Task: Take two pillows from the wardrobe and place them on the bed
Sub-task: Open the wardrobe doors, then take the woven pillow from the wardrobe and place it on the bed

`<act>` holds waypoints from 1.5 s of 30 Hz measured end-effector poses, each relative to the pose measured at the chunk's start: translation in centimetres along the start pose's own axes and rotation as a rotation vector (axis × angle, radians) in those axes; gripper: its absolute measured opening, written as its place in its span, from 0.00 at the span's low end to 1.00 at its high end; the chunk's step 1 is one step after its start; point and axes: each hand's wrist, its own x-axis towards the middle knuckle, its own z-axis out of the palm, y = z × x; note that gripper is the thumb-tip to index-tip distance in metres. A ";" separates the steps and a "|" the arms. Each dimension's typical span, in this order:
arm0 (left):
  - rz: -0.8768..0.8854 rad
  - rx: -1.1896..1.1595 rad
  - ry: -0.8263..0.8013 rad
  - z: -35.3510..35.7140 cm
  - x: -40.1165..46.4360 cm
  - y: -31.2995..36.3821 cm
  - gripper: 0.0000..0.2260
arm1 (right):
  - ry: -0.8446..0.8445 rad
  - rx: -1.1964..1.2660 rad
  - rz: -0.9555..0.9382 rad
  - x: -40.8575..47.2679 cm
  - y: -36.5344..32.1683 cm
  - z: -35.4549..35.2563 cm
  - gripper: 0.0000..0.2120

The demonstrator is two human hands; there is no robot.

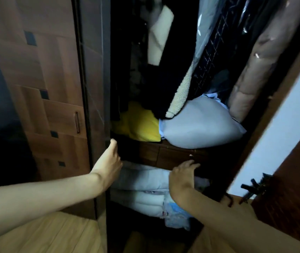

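Note:
The wardrobe (94, 88) stands open in front of me. On its middle shelf lie a yellow pillow (138, 125) on the left and a pale blue-grey pillow (198, 123) on the right, partly under hanging coats. My left hand (109, 161) reaches toward the left edge of the opening, below the yellow pillow, fingers apart and holding nothing. My right hand (182, 176) hovers lower, in front of the small drawers (173, 156) under the shelf, fingers spread and empty. The bed is out of view.
Dark and pink coats (251, 70) hang above the pillows. Folded white bedding (142, 187) is stacked in the lower compartment. The closed brown wardrobe door (41, 88) is at left, an open door (280, 99) at right, wooden floor (54, 232) below.

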 end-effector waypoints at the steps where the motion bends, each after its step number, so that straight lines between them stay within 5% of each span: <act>1: -0.009 0.017 -0.037 0.6 -0.8 -0.4 0.24 | 0.045 0.059 -0.018 0.5 -1.0 -1.5 0.22; 9: -0.160 0.129 -0.239 5.8 -5.7 -5.4 0.28 | 0.630 0.706 -0.410 2.7 -8.2 -15.3 0.38; 16: -0.324 0.060 -0.313 11.3 -8.1 -9.5 0.32 | 0.974 0.991 -0.512 2.1 -12.2 -27.4 0.37; 25: -0.466 -0.111 -0.307 17.5 -9.6 -13.7 0.42 | 0.777 0.780 -0.561 7.0 -13.6 -26.0 0.41; 32: -0.456 -0.123 -0.337 20.7 -5.8 -14.0 0.43 | 0.526 0.625 -0.266 13.9 -7.6 -16.8 0.40; 39: -0.387 -0.103 -0.367 20.4 1.8 -13.6 0.32 | 0.358 0.587 -0.013 15.0 0.4 -7.9 0.34; 45: -0.364 -0.310 -0.304 16.4 8.6 -11.1 0.27 | 0.272 0.604 0.167 13.2 5.9 -2.6 0.31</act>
